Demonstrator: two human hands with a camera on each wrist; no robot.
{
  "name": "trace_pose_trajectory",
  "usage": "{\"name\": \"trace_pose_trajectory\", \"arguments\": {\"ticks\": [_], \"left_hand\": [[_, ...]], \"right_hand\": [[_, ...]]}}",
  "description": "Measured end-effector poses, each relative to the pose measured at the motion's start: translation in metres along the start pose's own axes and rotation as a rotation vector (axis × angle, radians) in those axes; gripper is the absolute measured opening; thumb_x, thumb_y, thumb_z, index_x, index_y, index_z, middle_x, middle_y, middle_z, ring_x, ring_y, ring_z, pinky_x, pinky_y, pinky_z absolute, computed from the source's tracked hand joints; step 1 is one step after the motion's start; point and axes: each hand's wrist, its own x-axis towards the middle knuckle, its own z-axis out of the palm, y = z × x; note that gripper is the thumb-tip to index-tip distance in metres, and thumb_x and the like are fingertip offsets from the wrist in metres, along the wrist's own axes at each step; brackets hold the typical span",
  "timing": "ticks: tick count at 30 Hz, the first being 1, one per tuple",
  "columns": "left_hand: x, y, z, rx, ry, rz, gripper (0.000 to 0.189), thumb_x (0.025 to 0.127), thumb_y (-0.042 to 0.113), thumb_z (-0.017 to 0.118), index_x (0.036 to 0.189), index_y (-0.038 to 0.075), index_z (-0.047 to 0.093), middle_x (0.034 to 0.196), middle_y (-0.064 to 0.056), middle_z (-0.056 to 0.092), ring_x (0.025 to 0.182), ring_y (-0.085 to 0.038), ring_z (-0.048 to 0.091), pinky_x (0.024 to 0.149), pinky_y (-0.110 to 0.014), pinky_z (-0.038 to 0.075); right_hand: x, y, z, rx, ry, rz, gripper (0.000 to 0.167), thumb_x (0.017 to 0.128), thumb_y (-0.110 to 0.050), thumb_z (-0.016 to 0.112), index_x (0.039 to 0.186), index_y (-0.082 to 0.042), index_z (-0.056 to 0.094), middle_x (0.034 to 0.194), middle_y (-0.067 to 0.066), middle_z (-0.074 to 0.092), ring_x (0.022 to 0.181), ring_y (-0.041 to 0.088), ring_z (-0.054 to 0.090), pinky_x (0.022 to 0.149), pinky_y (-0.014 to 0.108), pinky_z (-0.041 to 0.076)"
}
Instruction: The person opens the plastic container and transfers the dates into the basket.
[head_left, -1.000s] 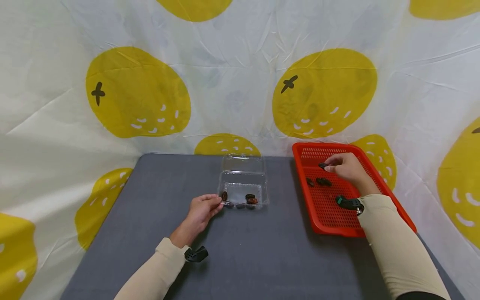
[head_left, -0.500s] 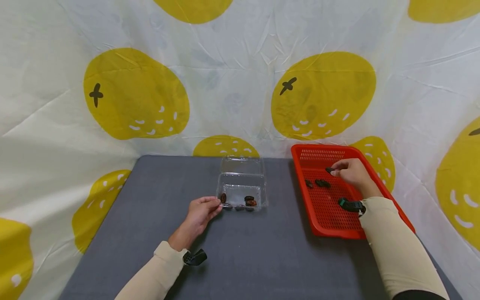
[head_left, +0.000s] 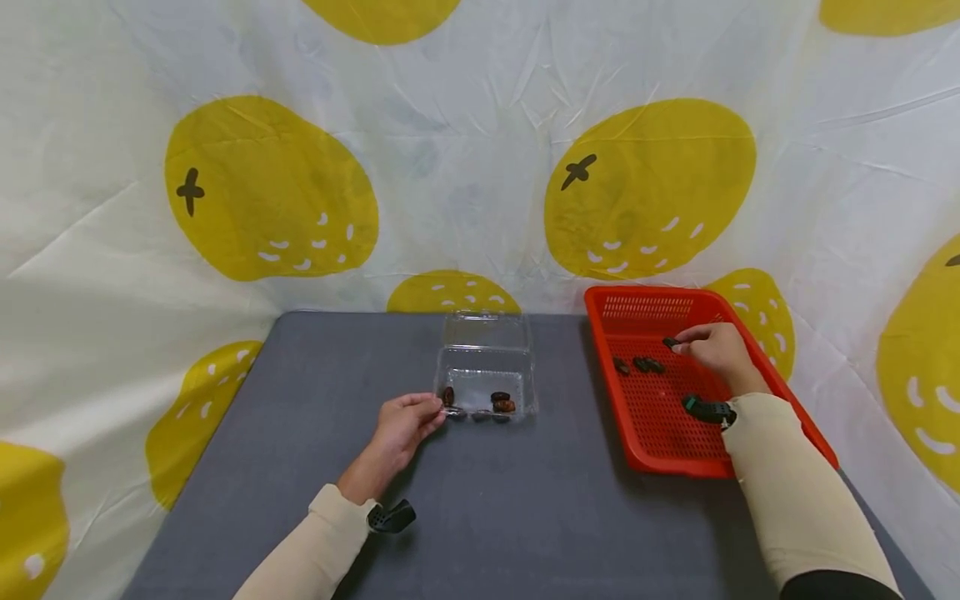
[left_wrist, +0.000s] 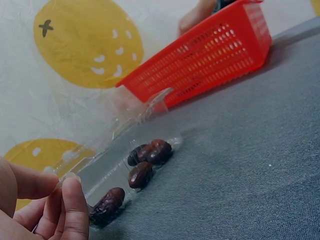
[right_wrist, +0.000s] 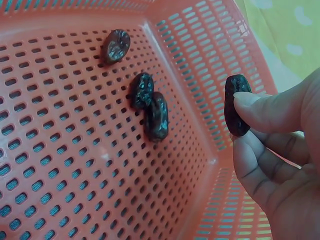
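Note:
At the corner of a clear, open plastic clamshell box (head_left: 491,350), my left hand (head_left: 401,427) pinches the rim between thumb and fingers. Several dark brown, wrinkled dates (left_wrist: 140,175) lie inside that box, mostly along its near side. Over the red basket (head_left: 663,421), my right hand (head_left: 720,348) holds one dark date (right_wrist: 237,84) between thumb and fingertips, raised off the basket floor. Beneath it in the right wrist view, two dates (right_wrist: 158,120) lie touching, and a shinier brown date (right_wrist: 117,46) lies apart from them.
Both containers stand on a grey table (head_left: 480,517). The basket's perforated walls rise around my right hand. The box's transparent lid (head_left: 486,327) is folded back toward a white cloth (head_left: 465,208) with yellow fruit prints.
My right hand has drawn slightly right and toward me inside the basket, still holding the date. My left hand keeps its grip on the box, nearly unmoved.

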Motion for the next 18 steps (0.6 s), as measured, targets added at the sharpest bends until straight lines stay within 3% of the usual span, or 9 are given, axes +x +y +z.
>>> {"name": "trace_pose_trajectory", "arguments": {"ticks": [9,14,18], "left_hand": [[-0.003,0.001,0.001,-0.003,-0.003,0.004,0.022,0.093,-0.011,0.067,0.113,-0.015,0.061,0.086,-0.009,0.071,0.073,-0.011,0.07,0.068,-0.021,0.063],[-0.004,0.001,0.001,-0.002,-0.003,0.004,0.027,0.093,-0.011,0.067,0.118,-0.018,0.059,0.086,-0.009,0.072,0.073,-0.011,0.07,0.067,-0.021,0.063],[-0.004,0.001,0.001,-0.001,-0.009,0.008,0.027,0.093,-0.011,0.066,0.118,-0.019,0.058,0.086,-0.009,0.071,0.073,-0.011,0.07,0.067,-0.021,0.063]], "right_hand": [[0.006,0.014,0.006,-0.001,0.001,0.014,0.036,0.103,-0.02,0.062,0.126,0.007,0.069,0.128,0.03,0.066,0.112,0.04,0.055,0.085,0.042,0.054],[0.009,0.019,0.011,-0.033,0.012,-0.008,0.032,0.101,-0.017,0.062,0.12,0.007,0.072,0.119,0.027,0.073,0.106,0.037,0.059,0.076,0.031,0.053],[0.011,0.02,0.014,-0.039,0.005,-0.017,0.032,0.1,-0.016,0.064,0.119,0.007,0.073,0.121,0.03,0.07,0.102,0.035,0.059,0.072,0.025,0.049]]}}
